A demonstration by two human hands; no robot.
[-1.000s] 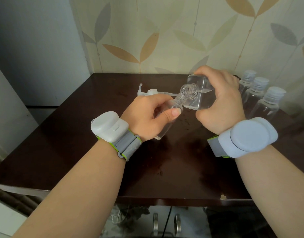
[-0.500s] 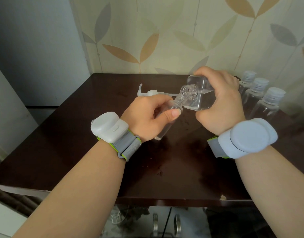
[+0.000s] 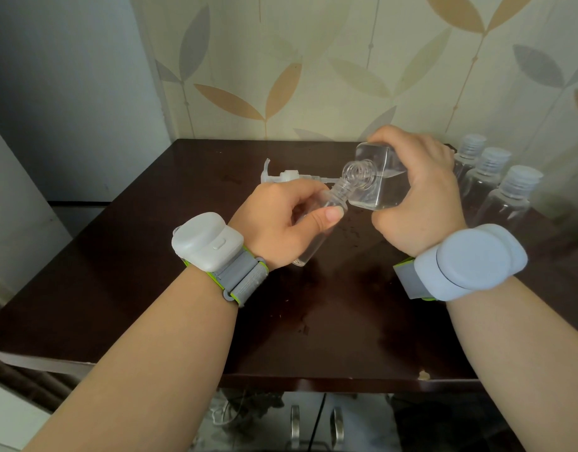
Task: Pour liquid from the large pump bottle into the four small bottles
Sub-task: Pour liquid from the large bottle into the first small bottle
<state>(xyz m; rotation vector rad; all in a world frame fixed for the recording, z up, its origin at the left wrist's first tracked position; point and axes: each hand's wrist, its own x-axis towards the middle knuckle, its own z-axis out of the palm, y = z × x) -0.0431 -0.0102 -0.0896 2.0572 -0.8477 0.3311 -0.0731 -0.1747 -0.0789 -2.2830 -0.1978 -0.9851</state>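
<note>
**Hands Hold Two Bottles Neck to Neck**

Our left hand (image 3: 281, 220) grips a small clear plastic bottle (image 3: 317, 230), tilted. Our right hand (image 3: 421, 197) clasps the large square clear bottle (image 3: 379, 177), tipped so its threaded neck meets the small one's mouth above the dark brown tabletop (image 3: 144, 256). Three capped small clear bottles (image 3: 496, 190) stand at the right; the white pump head (image 3: 281, 175) lies behind.

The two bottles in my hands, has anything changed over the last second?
Hardly anything. The right hand still tips the large bottle against the mouth of the small bottle, which the left hand still holds. The pump and three capped bottles stayed put.
</note>
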